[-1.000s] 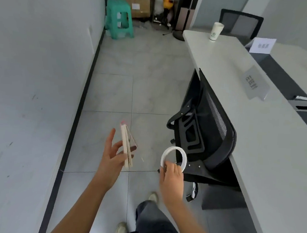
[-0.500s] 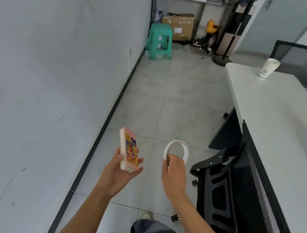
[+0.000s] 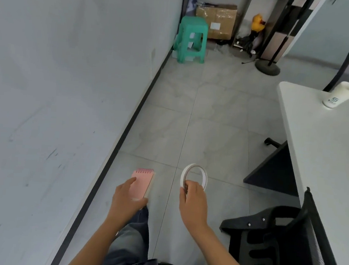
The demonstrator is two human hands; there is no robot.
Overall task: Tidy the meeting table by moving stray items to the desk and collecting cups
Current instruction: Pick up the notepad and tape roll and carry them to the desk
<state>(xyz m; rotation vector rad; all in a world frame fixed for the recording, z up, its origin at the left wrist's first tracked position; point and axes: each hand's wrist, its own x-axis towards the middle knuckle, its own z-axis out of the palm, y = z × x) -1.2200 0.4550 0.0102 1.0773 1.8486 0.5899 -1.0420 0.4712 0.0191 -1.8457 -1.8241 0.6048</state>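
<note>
My left hand [image 3: 127, 199] grips a small pink spiral notepad [image 3: 142, 183], held flat with its coil at the far end. My right hand [image 3: 193, 200] pinches a white tape ring [image 3: 194, 176] by its lower rim, and the ring stands upright. Both hands hang over the grey floor tiles, left of the white meeting table [image 3: 322, 156]. A white paper cup [image 3: 339, 94] with a small logo stands near the table's far corner.
A black mesh chair [image 3: 281, 245] is pushed against the table at the lower right. A white wall runs along the left. At the far end stand a green plastic stool [image 3: 191, 39], a cardboard box [image 3: 217, 19], a yellow duck toy [image 3: 258, 23] and a stand with a round base [image 3: 267, 67].
The view has moved forward along the aisle and turned left. My left hand has turned the notepad from upright on its edge to flat. The tape ring stays in my right hand.
</note>
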